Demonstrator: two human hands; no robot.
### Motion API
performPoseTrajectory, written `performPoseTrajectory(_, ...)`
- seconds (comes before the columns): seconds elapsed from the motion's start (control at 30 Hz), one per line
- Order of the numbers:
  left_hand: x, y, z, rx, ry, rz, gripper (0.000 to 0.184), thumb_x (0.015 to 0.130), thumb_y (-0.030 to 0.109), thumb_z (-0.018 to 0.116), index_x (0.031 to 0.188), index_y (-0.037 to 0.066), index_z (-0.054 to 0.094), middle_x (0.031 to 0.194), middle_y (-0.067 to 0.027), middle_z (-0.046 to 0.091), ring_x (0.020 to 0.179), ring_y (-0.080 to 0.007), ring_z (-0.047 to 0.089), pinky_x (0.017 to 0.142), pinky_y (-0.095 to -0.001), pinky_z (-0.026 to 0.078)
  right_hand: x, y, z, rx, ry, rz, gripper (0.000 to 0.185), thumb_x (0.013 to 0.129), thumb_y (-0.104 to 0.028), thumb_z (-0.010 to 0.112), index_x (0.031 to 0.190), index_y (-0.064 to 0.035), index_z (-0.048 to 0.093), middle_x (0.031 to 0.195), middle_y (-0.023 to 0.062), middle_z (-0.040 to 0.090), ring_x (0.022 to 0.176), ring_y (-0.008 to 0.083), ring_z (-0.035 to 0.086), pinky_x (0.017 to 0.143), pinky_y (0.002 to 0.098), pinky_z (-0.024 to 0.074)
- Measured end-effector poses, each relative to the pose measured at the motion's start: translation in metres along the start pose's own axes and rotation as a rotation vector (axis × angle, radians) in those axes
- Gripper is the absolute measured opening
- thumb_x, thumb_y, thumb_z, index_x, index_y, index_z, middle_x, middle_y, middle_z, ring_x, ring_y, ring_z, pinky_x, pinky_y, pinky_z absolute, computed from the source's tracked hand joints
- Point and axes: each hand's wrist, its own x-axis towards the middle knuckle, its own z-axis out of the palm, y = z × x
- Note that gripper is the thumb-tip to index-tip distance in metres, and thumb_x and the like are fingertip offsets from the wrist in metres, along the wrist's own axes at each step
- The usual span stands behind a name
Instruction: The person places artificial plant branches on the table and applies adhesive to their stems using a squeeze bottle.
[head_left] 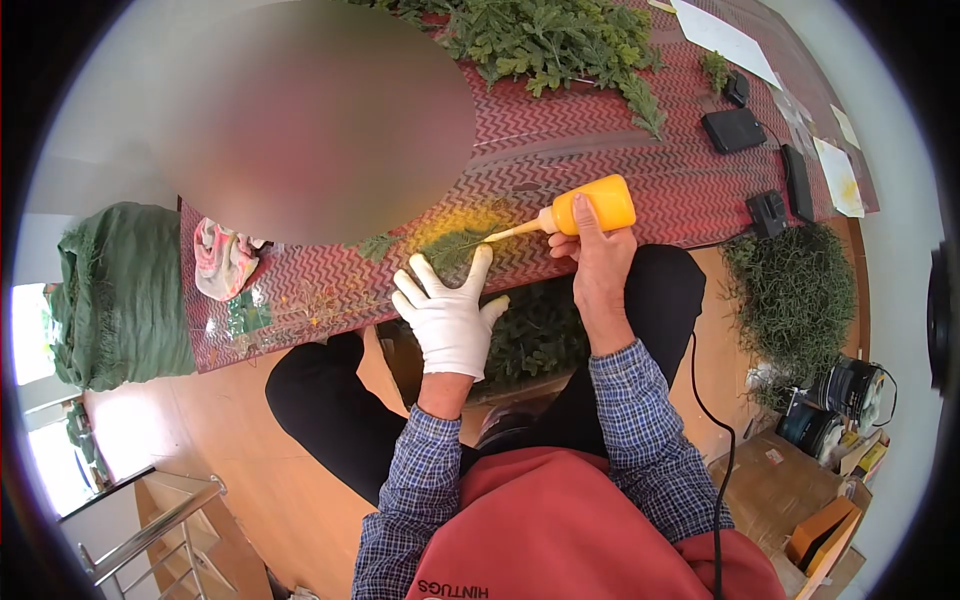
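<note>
My right hand, bare, is closed round a yellow squeeze bottle tilted on its side. Its long pale nozzle points left, and the tip meets the stem end of a small green artificial sprig. In a white glove, my left hand lies with its fingers spread at the table edge. Its fingertips reach the sprig's lower side; whether they press on it I cannot tell. Another sprig tip shows farther left. Yellow stains surround the sprig on the red zigzag-patterned tablecloth.
A heap of green artificial foliage lies at the back. Black adapters, including one box, and cables sit on the right. A stained cloth lies at left. Below the table edge, a box holds more greenery. A blurred patch hides the upper left.
</note>
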Motion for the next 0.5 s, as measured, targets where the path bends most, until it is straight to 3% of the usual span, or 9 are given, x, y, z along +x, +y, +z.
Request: performPoseTrajectory(0.5,-0.001,0.000,0.002,-0.017,0.023,-0.003,0.071,0.078,0.055,0.065,0.142,0.040,0.038,0.141,-0.0355,0.031,0.124,-0.0541,0.033,0.101,-0.0569,0.028,0.000,0.005,-0.003,0.002,0.028,-0.041,0.023,0.092,-0.019,0.066,0.098,0.0022,0.060,0.078,0.0117,0.067,0.049,0.0140,0.061,0.042,0.0230,0.0502)
